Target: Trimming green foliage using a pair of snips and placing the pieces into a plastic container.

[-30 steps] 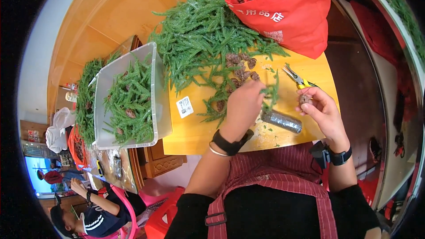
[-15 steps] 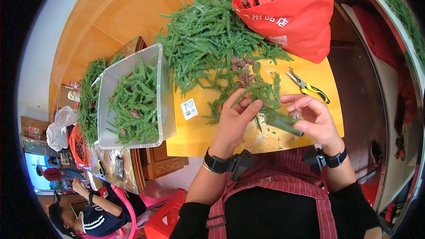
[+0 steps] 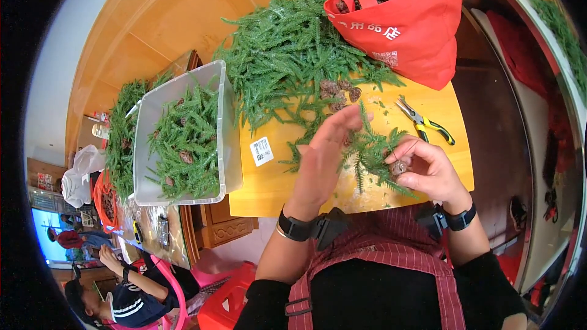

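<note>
Green sprig (image 3: 373, 153) with pine cone (image 3: 398, 167) pinched in right hand (image 3: 428, 171), tip pointing away over tabletop (image 3: 269, 189); left hand (image 3: 324, 159) open, empty, just beside.

One red bag (image 3: 406, 30), one clear tub (image 3: 229, 146), one pair of pliers (image 3: 423, 123), two hands (image 3: 324, 159) (image 3: 428, 171)

a red cloth bag (image 3: 408, 30) with white print stands at the table's far right corner. a small white label (image 3: 262, 150) lies flat on the yellow table (image 3: 272, 186), just beside a clear plastic tub (image 3: 227, 146).
</note>
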A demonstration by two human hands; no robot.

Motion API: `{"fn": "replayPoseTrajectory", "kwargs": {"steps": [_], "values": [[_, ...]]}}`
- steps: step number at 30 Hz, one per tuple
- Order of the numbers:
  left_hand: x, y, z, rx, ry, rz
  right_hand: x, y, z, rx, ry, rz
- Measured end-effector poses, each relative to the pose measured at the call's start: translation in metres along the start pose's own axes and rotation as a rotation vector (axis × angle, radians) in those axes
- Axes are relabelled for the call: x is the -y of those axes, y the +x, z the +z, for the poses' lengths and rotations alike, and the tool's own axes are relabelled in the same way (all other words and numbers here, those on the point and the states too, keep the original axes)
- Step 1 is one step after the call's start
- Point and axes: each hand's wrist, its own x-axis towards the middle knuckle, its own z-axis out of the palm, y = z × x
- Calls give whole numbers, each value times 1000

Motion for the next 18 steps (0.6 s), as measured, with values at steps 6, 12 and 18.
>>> {"fn": "replayPoseTrajectory", "kwargs": {"steps": [6,12,18], "values": [[-3,2,4,-10,979,108,9,0,-5,93,-128,44],[-11,2,0,246,745,-38,15,-1,-9,136,-135,107],[-12,-4,5,221,688,-183,14,-2,-16,148,-140,97]]}}
